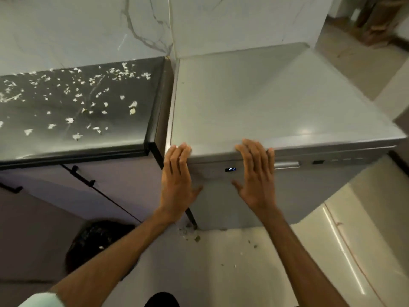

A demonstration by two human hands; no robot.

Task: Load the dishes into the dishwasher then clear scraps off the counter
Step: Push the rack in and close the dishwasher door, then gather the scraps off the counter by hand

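Resting flat against the shut front of the grey, box-shaped metal dishwasher, your left hand and right hand hold nothing; fingers are straight and close together, thumbs spread, fingertips at the top front edge. Small lit display reading P2: between your hands. Silver bar handle: just right of your right hand. Dark glossy stone counter: beside the dishwasher's left wall, strewn with pale torn scraps. Greenish crumbs: on the floor at the dishwasher's foot.
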